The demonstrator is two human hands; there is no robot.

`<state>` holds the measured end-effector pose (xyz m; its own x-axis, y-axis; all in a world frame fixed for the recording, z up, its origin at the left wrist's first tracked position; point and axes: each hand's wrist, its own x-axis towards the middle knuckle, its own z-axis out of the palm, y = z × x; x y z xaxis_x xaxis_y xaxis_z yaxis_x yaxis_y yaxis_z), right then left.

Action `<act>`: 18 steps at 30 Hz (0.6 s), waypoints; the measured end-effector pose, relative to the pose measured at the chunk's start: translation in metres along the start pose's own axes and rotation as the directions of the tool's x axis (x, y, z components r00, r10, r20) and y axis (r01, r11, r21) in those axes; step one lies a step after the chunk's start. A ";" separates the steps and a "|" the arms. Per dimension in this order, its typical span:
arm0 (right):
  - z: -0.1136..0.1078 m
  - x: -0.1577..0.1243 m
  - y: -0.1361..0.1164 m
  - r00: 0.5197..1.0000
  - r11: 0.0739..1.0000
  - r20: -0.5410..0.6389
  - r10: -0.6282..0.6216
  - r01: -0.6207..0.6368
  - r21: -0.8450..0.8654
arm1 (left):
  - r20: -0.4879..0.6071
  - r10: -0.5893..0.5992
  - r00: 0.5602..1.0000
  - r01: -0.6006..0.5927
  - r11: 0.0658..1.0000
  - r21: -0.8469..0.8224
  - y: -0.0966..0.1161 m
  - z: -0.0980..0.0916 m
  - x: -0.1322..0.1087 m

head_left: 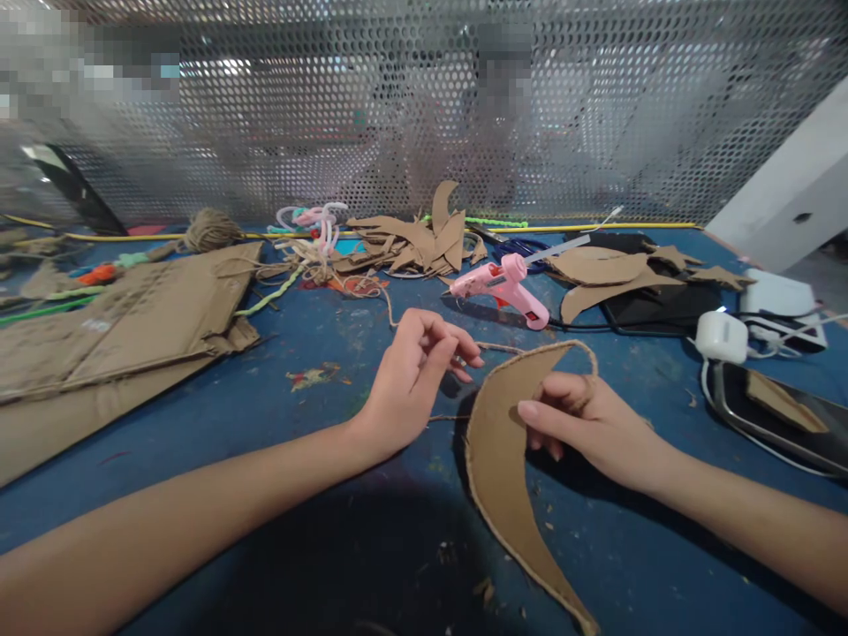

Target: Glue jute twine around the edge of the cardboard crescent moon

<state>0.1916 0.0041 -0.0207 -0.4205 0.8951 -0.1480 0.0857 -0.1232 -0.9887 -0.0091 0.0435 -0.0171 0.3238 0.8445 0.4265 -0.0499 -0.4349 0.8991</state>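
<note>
In my right hand is a crescent-shaped cardboard cutout, gripped at its inner edge between thumb and fingers. Twine runs along the outer curve of the crescent, and a loose end loops from its upper tip over my right fingers. My left hand hovers left of the crescent, thumb and forefinger pinched together, the other fingers loosely bent. Whatever sits in that pinch, if anything, is too small to make out. A strand of twine passes behind the left hand toward the crescent.
A pink hot glue gun lies beyond my hands. Cardboard scraps are heaped at the back, near a twine ball. Large cardboard sheets cover the left. Leaf-shaped cutouts, a white charger and a phone lie right.
</note>
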 end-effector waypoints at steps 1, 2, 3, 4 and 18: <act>0.000 0.000 0.000 1.000 1.000 0.001 0.000 0.000 0.003 | 0.000 0.018 1.000 -0.018 1.000 -0.025 0.000 0.000 0.000; 0.000 0.000 0.000 1.000 1.000 0.003 -0.002 0.001 0.006 | 0.010 0.038 0.999 -0.038 0.998 -0.046 0.000 0.000 0.000; 0.000 0.000 0.000 1.000 1.000 0.006 -0.003 0.003 0.008 | 0.026 0.058 0.998 -0.057 0.996 -0.062 0.000 0.000 -0.001; 0.000 0.000 0.001 1.000 1.000 0.009 -0.005 0.005 0.009 | 0.043 0.076 0.996 -0.072 0.995 -0.068 0.000 0.000 -0.002; 0.000 0.000 -0.002 1.000 0.998 -0.010 -0.021 0.020 -0.053 | 0.407 0.155 0.900 -0.369 0.769 0.522 0.012 0.000 -0.006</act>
<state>0.1913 0.0048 -0.0188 -0.4135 0.9016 -0.1270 0.1247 -0.0821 -0.9888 -0.0122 0.0328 -0.0086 0.6684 0.5654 0.4833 0.3357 -0.8091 0.4823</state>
